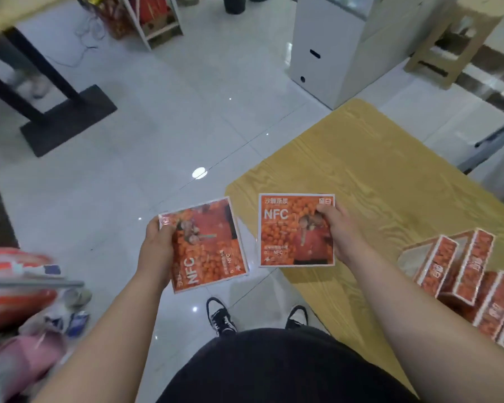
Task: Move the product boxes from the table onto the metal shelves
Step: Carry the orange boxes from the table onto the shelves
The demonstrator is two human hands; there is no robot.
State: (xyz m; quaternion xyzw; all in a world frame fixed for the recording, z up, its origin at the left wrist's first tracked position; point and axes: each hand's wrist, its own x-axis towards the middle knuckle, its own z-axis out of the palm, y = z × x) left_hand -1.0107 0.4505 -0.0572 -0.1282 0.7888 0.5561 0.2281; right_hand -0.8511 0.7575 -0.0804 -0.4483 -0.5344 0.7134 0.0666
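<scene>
I hold two flat orange product boxes printed with "NFC". My left hand grips the left box by its left edge, above the tiled floor. My right hand grips the right box by its right edge, over the near-left edge of the wooden table. More of the same orange boxes stand on edge in a stack at the table's right side. The view is blurred by motion. At the lower left a grey metal shelf edge carries blurred packaged goods.
A black table stand stands on the floor at the upper left. A white cabinet and a wooden stool are at the back. A white rack with goods stands far back. My shoes are on the glossy floor.
</scene>
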